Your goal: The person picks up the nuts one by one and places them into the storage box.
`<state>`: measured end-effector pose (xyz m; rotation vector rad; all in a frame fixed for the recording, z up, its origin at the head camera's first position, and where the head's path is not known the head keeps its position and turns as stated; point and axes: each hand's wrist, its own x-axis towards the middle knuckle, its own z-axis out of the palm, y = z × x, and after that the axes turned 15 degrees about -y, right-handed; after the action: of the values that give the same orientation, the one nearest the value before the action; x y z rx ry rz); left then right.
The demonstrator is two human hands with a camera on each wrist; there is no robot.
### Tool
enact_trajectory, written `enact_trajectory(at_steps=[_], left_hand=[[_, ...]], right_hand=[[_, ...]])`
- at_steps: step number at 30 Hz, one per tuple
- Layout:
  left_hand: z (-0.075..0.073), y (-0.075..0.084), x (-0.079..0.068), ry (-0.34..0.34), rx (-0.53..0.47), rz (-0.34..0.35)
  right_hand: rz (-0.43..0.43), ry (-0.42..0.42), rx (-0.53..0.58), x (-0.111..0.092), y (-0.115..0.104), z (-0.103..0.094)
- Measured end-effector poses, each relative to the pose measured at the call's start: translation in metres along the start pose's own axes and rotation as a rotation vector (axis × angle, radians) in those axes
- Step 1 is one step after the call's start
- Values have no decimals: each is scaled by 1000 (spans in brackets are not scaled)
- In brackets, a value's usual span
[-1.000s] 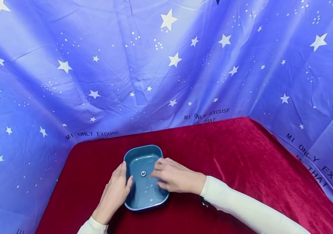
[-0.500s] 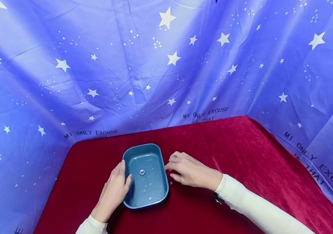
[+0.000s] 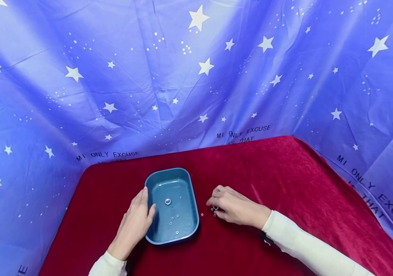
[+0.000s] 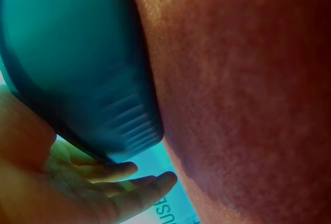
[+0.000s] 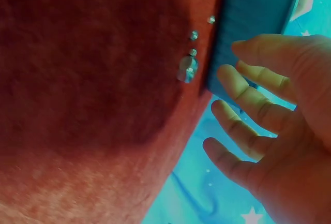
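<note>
Backdrop (image 3: 131, 88), starred blue, beyond tray; repeated print, "MI ONLY EXCUSE IS THAT". Table (image 3: 269, 172), red plush cover, beneath tray. Tray (image 3: 162, 234), blue-green, walls presumably containing loose pieces. Left hand (image 3: 135, 214), at tray's left side, fingers nearly straight, thumb over rim, apparently steadying. Right hand (image 3: 234, 207), right of tray, fingers loosely bent and parted, nothing seen held. Larger nuts (image 3: 167, 201), metal: one inside tray, one right. Small nuts (image 3: 177, 232): several inside tray, three right.
</note>
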<state>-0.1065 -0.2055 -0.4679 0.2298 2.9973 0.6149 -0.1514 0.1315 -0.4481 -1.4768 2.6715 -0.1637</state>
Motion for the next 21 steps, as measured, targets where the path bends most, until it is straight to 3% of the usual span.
enact_trajectory(at_steps=[21], left_hand=[[1,1,4,7,27,-8]], right_hand=[[-52,42,-38,-3,-2,29]])
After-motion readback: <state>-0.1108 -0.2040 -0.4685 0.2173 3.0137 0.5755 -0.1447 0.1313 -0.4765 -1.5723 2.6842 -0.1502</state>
